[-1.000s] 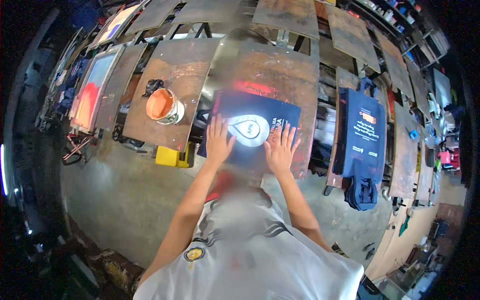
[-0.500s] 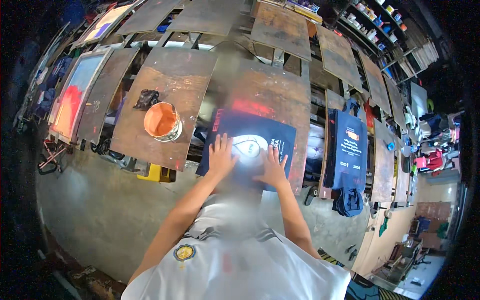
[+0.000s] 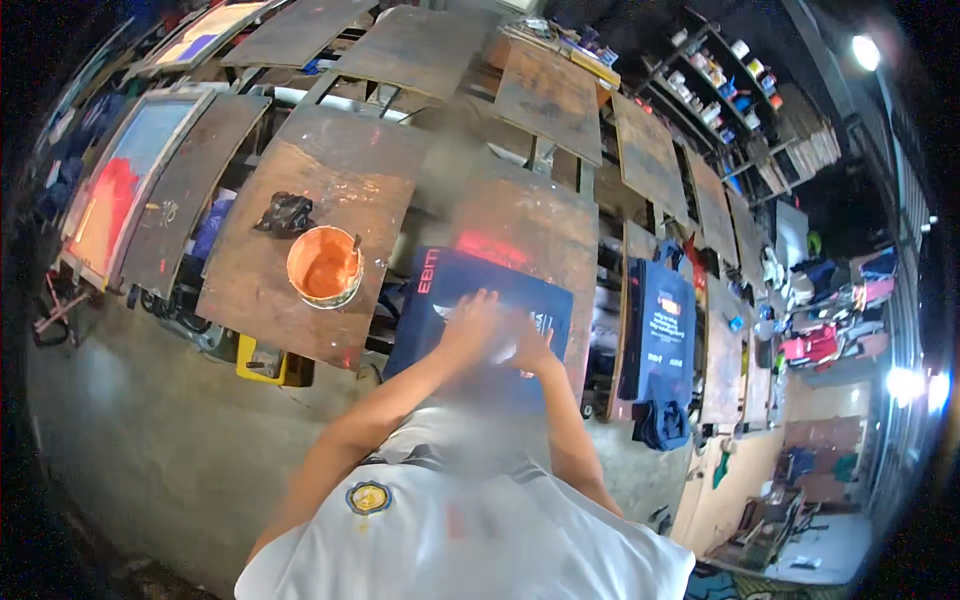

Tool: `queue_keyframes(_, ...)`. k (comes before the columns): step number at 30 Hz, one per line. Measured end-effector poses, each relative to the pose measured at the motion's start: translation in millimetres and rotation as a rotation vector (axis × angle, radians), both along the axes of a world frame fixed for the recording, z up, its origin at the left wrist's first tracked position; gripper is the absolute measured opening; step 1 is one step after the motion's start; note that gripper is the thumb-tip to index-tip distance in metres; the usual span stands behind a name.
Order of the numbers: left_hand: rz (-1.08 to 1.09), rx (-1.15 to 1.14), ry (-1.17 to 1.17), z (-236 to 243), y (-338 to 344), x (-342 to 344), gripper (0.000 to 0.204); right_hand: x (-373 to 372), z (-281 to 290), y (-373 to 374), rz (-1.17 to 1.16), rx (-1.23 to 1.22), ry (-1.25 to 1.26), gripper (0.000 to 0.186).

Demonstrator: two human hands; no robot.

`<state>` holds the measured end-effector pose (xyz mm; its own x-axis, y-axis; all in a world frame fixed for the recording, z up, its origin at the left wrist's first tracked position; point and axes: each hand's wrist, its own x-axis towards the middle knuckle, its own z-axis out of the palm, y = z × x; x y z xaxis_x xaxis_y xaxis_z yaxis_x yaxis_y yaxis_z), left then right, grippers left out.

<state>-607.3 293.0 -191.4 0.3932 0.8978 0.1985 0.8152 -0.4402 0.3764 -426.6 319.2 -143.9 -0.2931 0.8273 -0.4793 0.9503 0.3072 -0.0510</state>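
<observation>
A dark blue printed fabric piece, flat like a bag panel, lies over the near end of a brown board. It carries a light print in the middle and red lettering at its upper left. My left hand rests on the middle of the fabric, open, its fingers together and stretched forward. Just to its right, my right hand lies on the fabric near its right part, also open. A blurred smudge in the picture hides part of both hands and much of the print.
On the board to the left stand an orange-stained bucket and a crumpled black plastic bag. Dark blue bags lie on the board to the right. A yellow container is under the left board. Shelves with bottles stand far right.
Both hands have drawn closer together over the print, the left moving right and covering the white figure. The view has shifted, so the boards and bags on the right appear further left.
</observation>
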Motion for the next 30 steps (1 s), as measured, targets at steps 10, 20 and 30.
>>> queue_keyframes(10, 0.073, -0.354, 0.127, 0, 16, 40, 0.084, 49, 1, 27, 0.096, -0.036, -0.009, 0.109)
queue_keyframes(20, -0.151, -0.282, 0.235, -5, 25, 61, 0.103, 69, -44, 42, 0.134, 0.016, 0.136, 0.1)
queue_keyframes(30, -0.381, -0.208, 0.043, 26, 25, 61, 0.055, 71, -55, 12, -0.022, 0.473, 0.214, 0.066)
